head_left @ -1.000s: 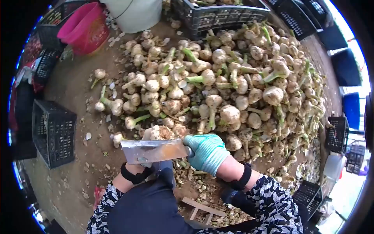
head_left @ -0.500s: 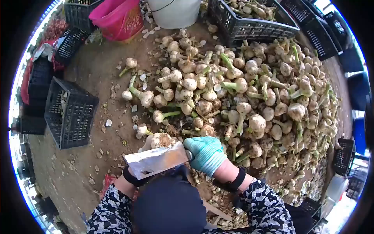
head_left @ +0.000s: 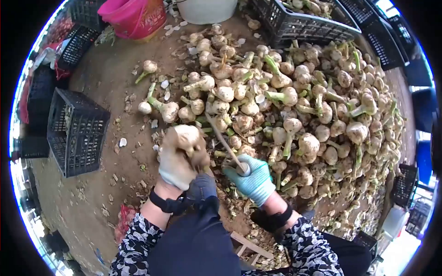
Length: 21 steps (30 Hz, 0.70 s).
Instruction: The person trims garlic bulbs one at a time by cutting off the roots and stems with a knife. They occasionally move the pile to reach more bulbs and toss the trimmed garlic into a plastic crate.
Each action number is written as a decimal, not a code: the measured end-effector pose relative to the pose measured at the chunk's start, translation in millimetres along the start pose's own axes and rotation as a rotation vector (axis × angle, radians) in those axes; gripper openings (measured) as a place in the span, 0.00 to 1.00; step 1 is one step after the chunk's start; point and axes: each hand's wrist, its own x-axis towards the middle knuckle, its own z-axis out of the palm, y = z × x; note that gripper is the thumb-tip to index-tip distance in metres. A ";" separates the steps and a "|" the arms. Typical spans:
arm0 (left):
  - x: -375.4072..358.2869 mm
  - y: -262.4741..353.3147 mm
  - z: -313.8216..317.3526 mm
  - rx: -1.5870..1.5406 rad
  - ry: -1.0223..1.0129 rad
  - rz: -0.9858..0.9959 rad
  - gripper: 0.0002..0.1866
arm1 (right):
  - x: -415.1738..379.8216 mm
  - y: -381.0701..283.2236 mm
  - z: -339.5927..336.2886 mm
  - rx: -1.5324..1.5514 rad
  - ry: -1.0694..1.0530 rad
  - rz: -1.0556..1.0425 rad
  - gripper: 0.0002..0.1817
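Since half a second ago, the cleaver (head_left: pixel 223 140) has swung from flat across my wrists to edge-on, its blade now rising up and away toward the garlic pile (head_left: pixel 294 96). I am gripping its handle in my right hand (head_left: pixel 252 178), teal-gloved fingers wrapped tight around it. My left hand (head_left: pixel 177 158), in a dirty white glove, is closing its fingers around a garlic bulb (head_left: pixel 186 135), held just left of the blade, between the pile and the black crate (head_left: pixel 76 133). I cannot tell the bulb's long axis; the glove hides its stem.
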 end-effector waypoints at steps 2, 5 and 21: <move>16.0 -4.1 8.9 -0.127 0.245 0.153 0.21 | -3.0 18.9 20.5 0.064 0.014 -0.002 0.09; 20.2 -8.2 22.2 -0.096 0.288 0.212 0.19 | -8.6 16.6 49.5 0.098 0.058 0.034 0.06; 41.0 -6.1 96.9 0.654 -0.248 0.360 0.27 | -42.1 103.5 67.0 0.116 0.025 0.403 0.13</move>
